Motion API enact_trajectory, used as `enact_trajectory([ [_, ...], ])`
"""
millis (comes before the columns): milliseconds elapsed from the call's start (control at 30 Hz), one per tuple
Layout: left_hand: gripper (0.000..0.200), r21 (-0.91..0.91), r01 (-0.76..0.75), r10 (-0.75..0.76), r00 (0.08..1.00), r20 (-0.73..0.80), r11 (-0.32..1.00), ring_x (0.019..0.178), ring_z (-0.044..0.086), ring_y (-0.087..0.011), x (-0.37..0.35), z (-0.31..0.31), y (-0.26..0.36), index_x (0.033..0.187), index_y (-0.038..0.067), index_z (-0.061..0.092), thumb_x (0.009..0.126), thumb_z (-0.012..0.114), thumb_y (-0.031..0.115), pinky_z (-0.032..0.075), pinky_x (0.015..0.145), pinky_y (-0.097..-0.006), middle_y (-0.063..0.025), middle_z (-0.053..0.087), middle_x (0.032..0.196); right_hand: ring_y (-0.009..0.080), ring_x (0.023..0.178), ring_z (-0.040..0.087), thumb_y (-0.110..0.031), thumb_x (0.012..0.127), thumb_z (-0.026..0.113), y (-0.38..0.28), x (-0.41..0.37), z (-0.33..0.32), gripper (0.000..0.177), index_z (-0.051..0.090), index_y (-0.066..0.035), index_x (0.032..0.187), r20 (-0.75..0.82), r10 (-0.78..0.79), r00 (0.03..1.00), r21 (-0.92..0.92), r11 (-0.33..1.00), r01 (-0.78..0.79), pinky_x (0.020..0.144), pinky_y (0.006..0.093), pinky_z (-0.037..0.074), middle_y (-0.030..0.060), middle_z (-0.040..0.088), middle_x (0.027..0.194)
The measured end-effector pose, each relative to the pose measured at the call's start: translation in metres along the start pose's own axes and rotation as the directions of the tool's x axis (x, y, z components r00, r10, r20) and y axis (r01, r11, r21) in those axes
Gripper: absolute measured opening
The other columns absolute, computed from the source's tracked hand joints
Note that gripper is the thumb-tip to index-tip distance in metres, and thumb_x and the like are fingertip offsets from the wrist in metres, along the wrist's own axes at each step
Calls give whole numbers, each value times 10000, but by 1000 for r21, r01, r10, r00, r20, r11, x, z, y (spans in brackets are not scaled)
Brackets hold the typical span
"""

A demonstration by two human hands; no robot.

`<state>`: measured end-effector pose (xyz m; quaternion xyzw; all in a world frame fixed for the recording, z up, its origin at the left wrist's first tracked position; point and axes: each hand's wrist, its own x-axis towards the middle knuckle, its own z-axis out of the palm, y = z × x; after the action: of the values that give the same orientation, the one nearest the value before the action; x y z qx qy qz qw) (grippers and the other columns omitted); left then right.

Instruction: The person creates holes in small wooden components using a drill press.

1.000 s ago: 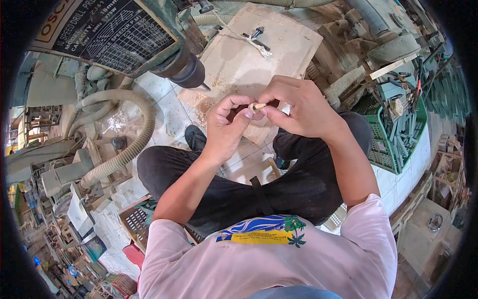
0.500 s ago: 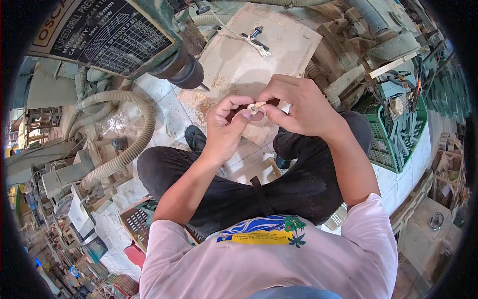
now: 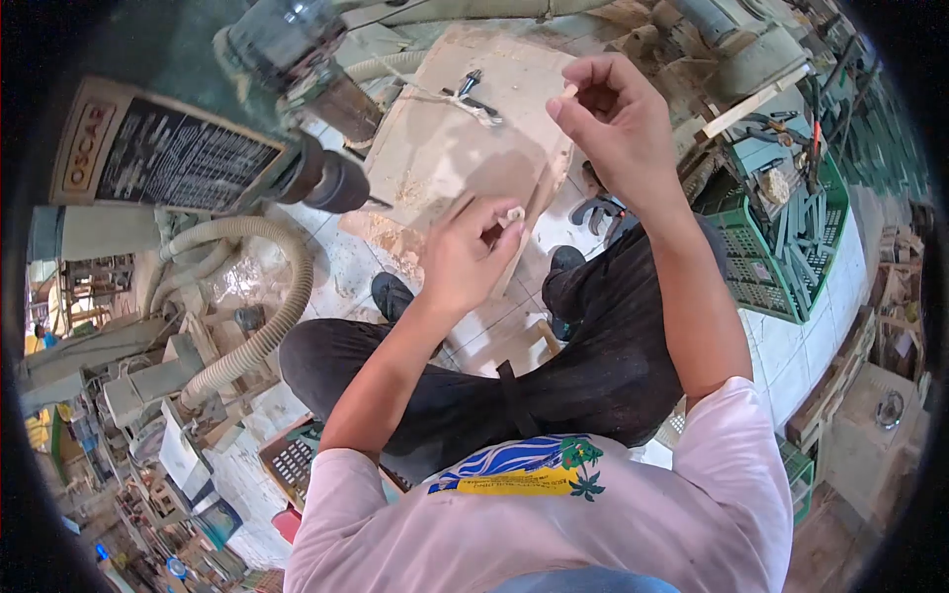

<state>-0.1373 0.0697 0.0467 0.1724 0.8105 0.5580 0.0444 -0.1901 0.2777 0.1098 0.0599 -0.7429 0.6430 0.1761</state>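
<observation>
My left hand (image 3: 465, 255) is closed, pinching a small pale wooden piece (image 3: 511, 214) between thumb and forefinger above the near edge of the board. The piece looks ring-like, though its far side is hidden by the fingers. Farther up and to the right, my right hand (image 3: 625, 124) holds a small pale wooden peg (image 3: 569, 91) at its fingertips; most of the peg is covered. Left of my hands is the drill press chuck (image 3: 336, 186), with a thin drill bit (image 3: 380, 204) pointing toward the board.
Sawdust and a chuck key (image 3: 469, 83) lie on the wooden board (image 3: 524, 89). A ribbed hose (image 3: 300, 287) curves at left. A green crate (image 3: 766, 262) with tools and metal strips stands at right. Pliers (image 3: 596, 211) show beyond my knee.
My hands have come apart. The right hand has moved up and away with the peg, while the left keeps the ring-like piece. The camera view has shifted slightly.
</observation>
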Motion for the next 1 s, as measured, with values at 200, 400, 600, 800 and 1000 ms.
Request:
enact_trajectory([
  [200,180,516,-203,286,954,-86,832,798,675,-284,84,34,10,986,24,703,834,713,121,523,709,-391,-151,663,884,51,706,535,-102,890,733,5,6,-10,142,678,16,949,-65,31,997,146,989,-21,645,221,454,5,632,780],
  [400,201,677,-62,178,979,-103,733,857,647,-305,106,49,9,926,78,717,826,717,253,451,795,-468,-130,668,971,100,729,603,-130,897,719,12,10,-21,156,688,18,934,-128,-14,992,61,998,22,663,265,488,53,680,781],
  [600,307,-683,151,-109,989,104,715,864,647,-201,57,23,19,1207,16,601,998,578,240,518,750,-323,-89,664,1070,90,761,610,-70,903,701,8,-8,-3,99,668,22,894,50,38,998,123,991,-44,693,267,501,34,606,871],
  [800,367,-901,225,-236,961,143,371,1083,626,-164,-9,-2,22,1319,27,511,1037,523,262,531,913,-316,-72,624,1220,137,839,643,-78,878,716,-2,-56,52,121,649,20,853,314,215,925,206,936,-287,715,315,520,68,611,873],
  [1000,426,-950,222,-126,972,198,219,1076,598,-156,-46,-20,-6,1294,43,532,985,626,320,515,888,-331,-62,600,1243,292,809,644,-88,844,699,7,-76,75,94,670,-16,895,419,-38,907,90,996,0,727,387,509,126,638,871],
])
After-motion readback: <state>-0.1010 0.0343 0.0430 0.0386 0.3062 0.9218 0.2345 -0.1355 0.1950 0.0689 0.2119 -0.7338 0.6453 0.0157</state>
